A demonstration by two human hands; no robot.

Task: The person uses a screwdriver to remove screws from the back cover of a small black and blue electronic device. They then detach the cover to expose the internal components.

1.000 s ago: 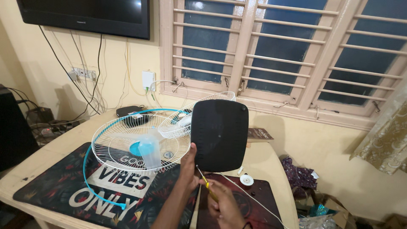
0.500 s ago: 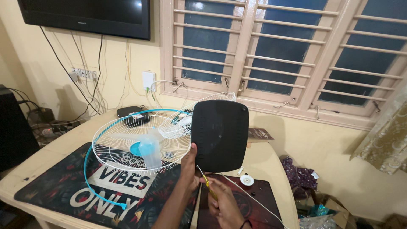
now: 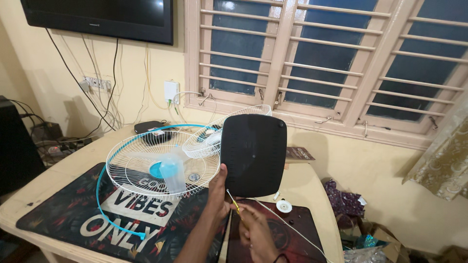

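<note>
My left hand [image 3: 218,194] grips the lower left edge of a black square fan base [image 3: 253,154], held upright above the table. Just under the base, my right hand [image 3: 253,229] holds a thin screwdriver with a yellow handle [image 3: 233,199], its tip pointing up toward the base's lower edge. A white cord [image 3: 287,224] runs down to the right past that hand. Left of the base lies a white wire fan guard with a blue rim [image 3: 156,163], with translucent blue blades [image 3: 170,173] inside. A second white guard [image 3: 229,126] leans behind the base.
A dark printed mat [image 3: 73,219] covers the beige table [image 3: 53,175]; a dark red mat [image 3: 297,234] lies under my right hand, with a small white round cap [image 3: 283,206] on it. A black device [image 3: 148,127], wall cables, a window and a television are behind. Bags sit on the floor at right.
</note>
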